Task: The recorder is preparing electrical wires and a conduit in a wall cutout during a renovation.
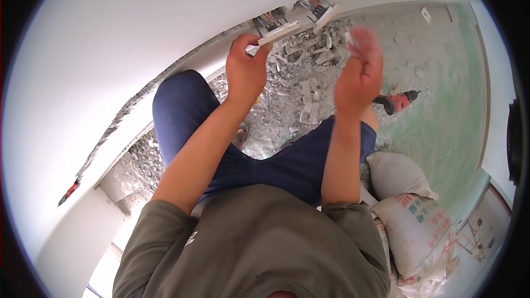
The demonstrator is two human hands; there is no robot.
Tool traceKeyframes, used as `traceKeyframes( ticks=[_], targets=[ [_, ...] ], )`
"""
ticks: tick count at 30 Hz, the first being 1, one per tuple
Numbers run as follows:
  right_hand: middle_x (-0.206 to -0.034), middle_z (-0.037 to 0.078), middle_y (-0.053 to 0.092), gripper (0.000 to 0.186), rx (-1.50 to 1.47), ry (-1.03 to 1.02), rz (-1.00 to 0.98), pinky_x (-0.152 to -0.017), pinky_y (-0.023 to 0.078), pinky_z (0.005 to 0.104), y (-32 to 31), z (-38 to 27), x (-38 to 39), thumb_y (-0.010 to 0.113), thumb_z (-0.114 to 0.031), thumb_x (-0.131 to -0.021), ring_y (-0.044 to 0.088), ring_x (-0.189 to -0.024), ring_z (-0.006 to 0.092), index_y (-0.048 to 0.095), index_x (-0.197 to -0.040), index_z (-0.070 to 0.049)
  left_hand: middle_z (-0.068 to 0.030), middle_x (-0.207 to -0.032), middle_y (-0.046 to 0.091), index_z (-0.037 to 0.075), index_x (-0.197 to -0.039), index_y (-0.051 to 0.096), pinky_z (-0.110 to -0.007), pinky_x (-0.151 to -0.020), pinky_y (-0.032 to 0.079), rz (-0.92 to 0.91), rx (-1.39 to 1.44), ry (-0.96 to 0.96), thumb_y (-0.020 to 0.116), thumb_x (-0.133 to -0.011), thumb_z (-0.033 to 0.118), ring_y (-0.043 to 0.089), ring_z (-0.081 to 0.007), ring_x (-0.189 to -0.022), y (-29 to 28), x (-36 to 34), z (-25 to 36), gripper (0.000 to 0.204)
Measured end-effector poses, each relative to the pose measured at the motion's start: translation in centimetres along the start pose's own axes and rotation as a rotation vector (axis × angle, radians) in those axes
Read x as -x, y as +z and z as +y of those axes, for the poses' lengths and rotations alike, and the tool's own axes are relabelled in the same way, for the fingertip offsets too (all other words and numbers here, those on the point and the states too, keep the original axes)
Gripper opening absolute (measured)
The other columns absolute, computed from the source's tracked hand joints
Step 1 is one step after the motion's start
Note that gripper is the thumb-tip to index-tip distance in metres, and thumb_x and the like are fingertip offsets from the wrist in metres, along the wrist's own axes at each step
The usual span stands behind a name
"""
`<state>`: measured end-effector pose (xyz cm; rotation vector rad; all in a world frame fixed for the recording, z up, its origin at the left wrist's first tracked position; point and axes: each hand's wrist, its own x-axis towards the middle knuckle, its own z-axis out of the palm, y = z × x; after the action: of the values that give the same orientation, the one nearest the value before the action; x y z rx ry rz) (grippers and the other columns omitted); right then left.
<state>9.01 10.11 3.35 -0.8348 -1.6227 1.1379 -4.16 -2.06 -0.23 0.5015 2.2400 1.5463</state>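
Observation:
My left hand (245,72) pinches the near end of a white wall plate (281,32), probably a socket or switch, with colored wires (268,19) running into a wall opening behind it. A second plate (326,18) on wires hangs from another opening to the right. My right hand (358,77) is raised just below and right of that plate; its fingertips are smeared by motion, and whether they hold anything is unclear. A red and black drill (397,101) lies beside my right forearm, partly hidden by it.
Broken rubble (306,99) covers the floor around my bent legs. Full woven sacks (408,232) sit at my right, with a ladder (472,243) behind them. The white wall (138,27) has a chiseled groove, with a small red tool (70,190) at its lower end.

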Motion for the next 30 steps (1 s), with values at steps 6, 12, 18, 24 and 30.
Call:
traceKeyframes(
  ticks=[6, 12, 18, 24, 30],
  targets=[
    [-0.141, 0.023, 0.045, 0.058, -0.414, 0.224, -0.116, -0.109, 0.036, 0.0398, 0.4, -0.3, -1.2, 0.050, 0.005, -0.080, 0.045, -0.132, 0.0319, 0.046, -0.138, 0.001, -0.0068, -0.082, 0.064, 0.003, -0.100, 0.061, -0.029, -0.051, 0.045, -0.027, 0.173, -0.230, 0.069, -0.087, 0.013, 0.056, -0.0129, -0.053, -0.6, 0.3, 0.5, 0.018],
    [-0.140, 0.023, 0.046, 0.061, -0.283, 0.201, -0.279, -0.109, 0.036, 0.0398, 2.4, -0.4, -0.4, 0.050, 0.006, -0.077, 0.046, -0.132, 0.0318, 0.046, -0.137, 0.001, -0.0028, -0.062, 0.058, 0.007, -0.108, 0.060, -0.025, -0.040, 0.036, 0.040, 0.186, -0.111, 0.067, -0.089, 0.016, 0.052, -0.0081, -0.048, 0.0, 0.5, -0.5, 0.022],
    [-0.135, 0.020, 0.052, 0.061, 0.037, 0.124, -0.494, -0.105, 0.039, 0.0387, 2.6, -0.6, 0.3, 0.050, 0.005, -0.075, 0.051, -0.126, 0.0315, 0.047, -0.135, 0.001, -0.0086, -0.082, 0.065, 0.003, -0.102, 0.059, -0.031, -0.052, 0.047, -0.031, 0.163, -0.179, 0.068, -0.088, 0.012, 0.060, -0.0138, -0.056, 0.4, 0.9, 0.1, 0.019],
    [-0.133, 0.018, 0.056, 0.051, 0.248, 0.002, -0.028, -0.105, 0.040, 0.0377, 2.7, 2.6, -0.6, 0.054, 0.004, -0.077, 0.049, -0.129, 0.0287, 0.057, -0.128, -0.001, -0.0114, -0.090, 0.065, 0.002, -0.101, 0.059, -0.031, -0.051, 0.047, -0.102, 0.131, -0.300, 0.070, -0.087, 0.014, 0.059, -0.0138, -0.053, 0.4, 0.8, 0.5, 0.021],
    [-0.124, 0.010, 0.060, 0.037, -0.136, 0.251, -0.266, -0.098, 0.045, 0.0325, 2.1, 3.8, 0.5, 0.056, 0.000, -0.085, 0.056, -0.117, 0.0194, 0.059, -0.122, -0.002, -0.0131, -0.088, 0.067, 0.000, -0.100, 0.062, -0.035, -0.060, 0.049, -0.079, 0.091, -0.194, 0.072, -0.086, 0.020, 0.063, -0.0187, -0.062, 0.4, 1.2, 0.7, 0.027]
  ],
)
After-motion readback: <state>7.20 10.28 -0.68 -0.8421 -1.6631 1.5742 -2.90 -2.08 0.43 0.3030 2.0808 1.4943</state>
